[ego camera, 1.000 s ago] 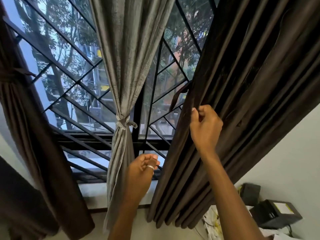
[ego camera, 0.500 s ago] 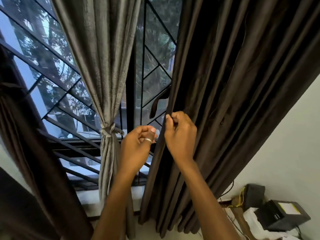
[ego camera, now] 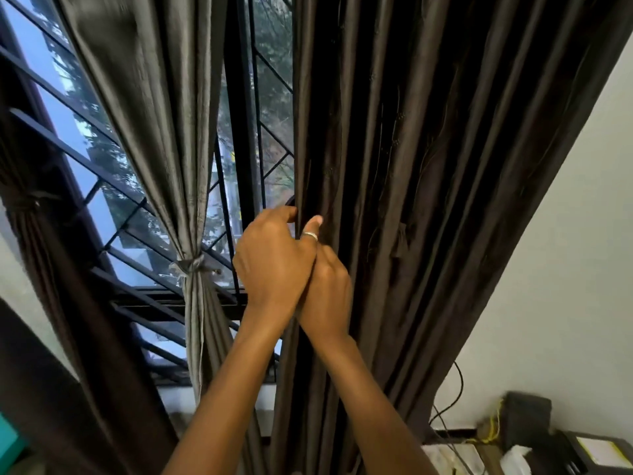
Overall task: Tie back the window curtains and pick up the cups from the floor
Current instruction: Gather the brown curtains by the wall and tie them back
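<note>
Change since a second ago: the left grip, then low and well clear of the cloth, has come up and across. It now lies against the right grip, touching it and partly covering it. Both sit at the near edge of the dark curtain, which hangs loose in long folds above and to the right of them. Left grip: fingertips hooked round the curtain's edge and ringed thumb pressed on its front, so it is clamped on the cloth. Right grip: knuckles show but the fingers are hidden behind the left one, so I cannot tell whether it holds a fold. A small dark curve peeks out just above the left fingertips. It may be the tie-back strap, but too little shows to be sure. My reading: gathering of this curtain is only starting, and the tie is not yet made. Left of the grips the grey curtain is already knotted at its waist. Farther left another curtain is bound too, so this one looks like the last. Cups: none in view and the floor is out of frame, so that half cannot be judged from here. Room: barred window behind the grips, pale wall to their right. Below and right of the right grip, a cluttered surface carries a black box, a cable and a black device.
</note>
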